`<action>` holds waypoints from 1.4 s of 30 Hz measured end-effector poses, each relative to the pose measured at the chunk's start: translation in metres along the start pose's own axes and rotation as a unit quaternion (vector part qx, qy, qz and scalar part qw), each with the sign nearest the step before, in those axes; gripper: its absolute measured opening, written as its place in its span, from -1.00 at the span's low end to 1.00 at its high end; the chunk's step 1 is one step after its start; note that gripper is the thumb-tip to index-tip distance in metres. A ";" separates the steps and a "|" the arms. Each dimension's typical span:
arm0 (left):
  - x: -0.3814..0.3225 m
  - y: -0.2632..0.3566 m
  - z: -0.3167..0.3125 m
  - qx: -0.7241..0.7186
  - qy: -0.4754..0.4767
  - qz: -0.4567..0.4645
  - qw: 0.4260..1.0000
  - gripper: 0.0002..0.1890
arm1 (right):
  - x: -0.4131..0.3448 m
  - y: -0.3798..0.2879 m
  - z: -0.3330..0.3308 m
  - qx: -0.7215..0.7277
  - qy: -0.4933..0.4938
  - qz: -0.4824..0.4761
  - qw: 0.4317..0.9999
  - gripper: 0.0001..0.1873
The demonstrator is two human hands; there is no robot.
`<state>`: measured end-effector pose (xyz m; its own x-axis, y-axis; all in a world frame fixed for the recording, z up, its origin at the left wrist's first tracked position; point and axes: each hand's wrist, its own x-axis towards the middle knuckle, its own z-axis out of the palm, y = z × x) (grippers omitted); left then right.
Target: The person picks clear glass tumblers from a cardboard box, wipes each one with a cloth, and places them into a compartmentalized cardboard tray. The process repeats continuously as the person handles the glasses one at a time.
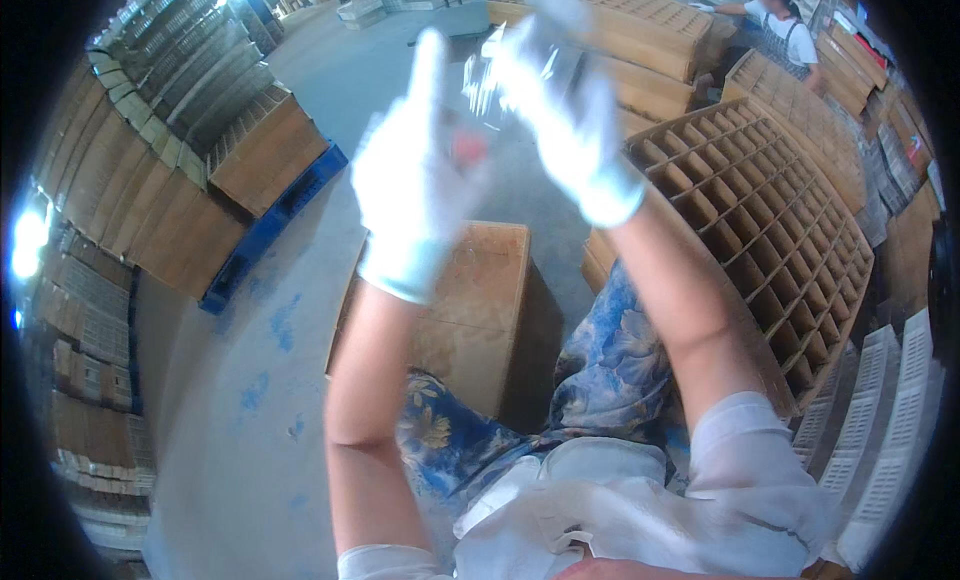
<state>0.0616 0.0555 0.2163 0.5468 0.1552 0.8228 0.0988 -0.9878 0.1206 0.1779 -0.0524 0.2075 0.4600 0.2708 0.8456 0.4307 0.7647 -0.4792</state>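
Note:
Both my hands wear white gloves and are raised before me, blurred by motion. My right hand (559, 111) appears to grip a clear, shiny object (484, 81), perhaps glass, whose edges catch the light beside the fingers. My left hand (412, 164) is just left of it, with one finger pointing up. A small red patch (469, 146) shows by the left palm; what it belongs to is too blurred to tell. Below the hands, a brown cardboard box (480, 310) stands between my knees. At my right is a box with a grid of cardboard dividers (742, 212).
Stacked cartons stand on a blue pallet (274, 224) at the left. More divided boxes (637, 32) are piled at the far right, where another person (787, 36) works. White plastic crates (874, 422) lie at the lower right. The grey floor (225, 415) has blue stains.

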 end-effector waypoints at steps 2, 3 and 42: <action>0.028 -0.048 -0.027 0.138 -0.042 -0.029 0.989 0.08 | 0.087 -0.028 -0.019 0.034 0.006 -0.136 0.990 -0.60; 0.041 -0.080 -0.048 0.181 -0.097 -0.072 0.976 0.03 | 0.121 -0.050 -0.024 0.046 0.002 -0.211 0.976 -0.71; 0.062 -0.009 -0.127 -0.501 0.133 -0.036 0.854 -0.37 | 0.094 -0.049 0.083 -0.060 -0.112 -0.038 0.991 -0.64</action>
<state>-0.0107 0.0717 0.3368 0.3478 0.3383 0.8744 -0.7106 -0.5133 0.4812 0.1354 -0.0156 0.3301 0.2455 0.3489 0.9044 0.5533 0.7157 -0.4263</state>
